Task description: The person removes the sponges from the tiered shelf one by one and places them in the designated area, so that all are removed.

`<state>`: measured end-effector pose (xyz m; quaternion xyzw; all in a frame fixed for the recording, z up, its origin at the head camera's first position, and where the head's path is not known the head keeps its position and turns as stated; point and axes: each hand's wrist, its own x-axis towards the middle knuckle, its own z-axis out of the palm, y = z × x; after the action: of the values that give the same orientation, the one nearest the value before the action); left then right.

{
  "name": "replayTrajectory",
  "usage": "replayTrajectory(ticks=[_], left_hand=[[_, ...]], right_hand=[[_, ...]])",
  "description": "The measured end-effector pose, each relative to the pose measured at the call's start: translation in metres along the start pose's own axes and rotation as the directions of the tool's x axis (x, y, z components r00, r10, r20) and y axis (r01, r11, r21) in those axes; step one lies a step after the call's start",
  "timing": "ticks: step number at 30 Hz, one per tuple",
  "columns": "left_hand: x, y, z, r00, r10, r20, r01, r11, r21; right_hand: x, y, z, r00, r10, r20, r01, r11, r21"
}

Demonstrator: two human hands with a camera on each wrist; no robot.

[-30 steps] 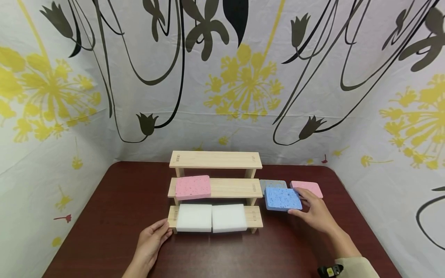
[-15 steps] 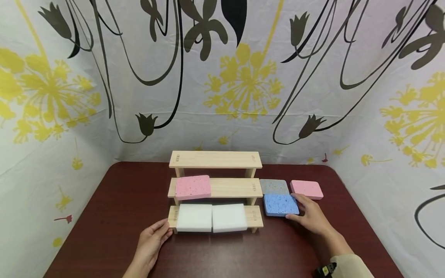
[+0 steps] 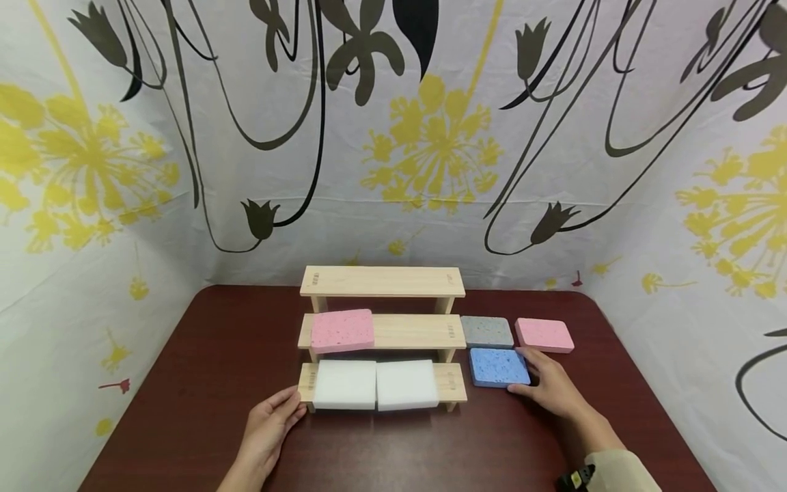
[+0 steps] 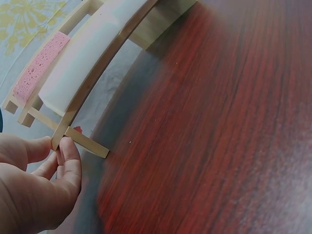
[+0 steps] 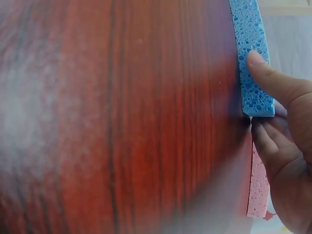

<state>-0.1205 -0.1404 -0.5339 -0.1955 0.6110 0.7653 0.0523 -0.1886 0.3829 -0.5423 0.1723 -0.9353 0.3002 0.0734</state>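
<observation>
A three-tier wooden stand is in the middle of the head view. My left hand pinches the left end of its lowest board, thumb above and fingers below in the left wrist view. Two white sponges lie side by side on that board; a pink sponge lies on the middle one. To the right of the stand, my right hand holds the blue sponge by its right end, the thumb against its front edge. The blue sponge lies flat on the table in the right wrist view.
Behind the blue sponge lie a grey sponge, close against the stand's right side, and another pink sponge farther right. The dark red table ends at a patterned cloth backdrop on the back and sides.
My right hand has brought the blue sponge down and toward me, from overlapping the grey sponge to the table in front of it. My left hand stays on the stand.
</observation>
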Motion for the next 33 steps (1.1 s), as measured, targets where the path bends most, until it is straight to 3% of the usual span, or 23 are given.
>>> replayTrajectory(ticks=[7, 13, 19, 25, 33], left_hand=[[0.0, -0.001, 0.001, 1.0, -0.006, -0.006, 0.006, 1.0, 0.012], [0.0, -0.001, 0.001, 1.0, -0.007, -0.009, 0.007, 1.0, 0.014], [0.0, -0.001, 0.001, 1.0, -0.01, -0.009, 0.01, 1.0, 0.009], [0.0, -0.002, 0.0, 1.0, -0.011, -0.01, 0.011, 1.0, 0.002], [0.001, -0.001, 0.0, 1.0, 0.0, -0.003, 0.0, 1.0, 0.002]], right_hand=[[0.003, -0.002, -0.002, 1.0, 0.015, -0.02, -0.016, 0.996, -0.085], [0.005, -0.013, -0.005, 0.996, 0.053, -0.071, -0.058, 0.996, -0.068], [0.015, -0.035, -0.012, 0.987, 0.011, -0.163, -0.012, 1.0, -0.004], [0.024, -0.057, -0.024, 0.987, 0.015, -0.161, 0.0, 0.996, 0.092], [0.03, -0.085, -0.03, 0.981, 0.023, -0.194, 0.004, 0.991, 0.137]])
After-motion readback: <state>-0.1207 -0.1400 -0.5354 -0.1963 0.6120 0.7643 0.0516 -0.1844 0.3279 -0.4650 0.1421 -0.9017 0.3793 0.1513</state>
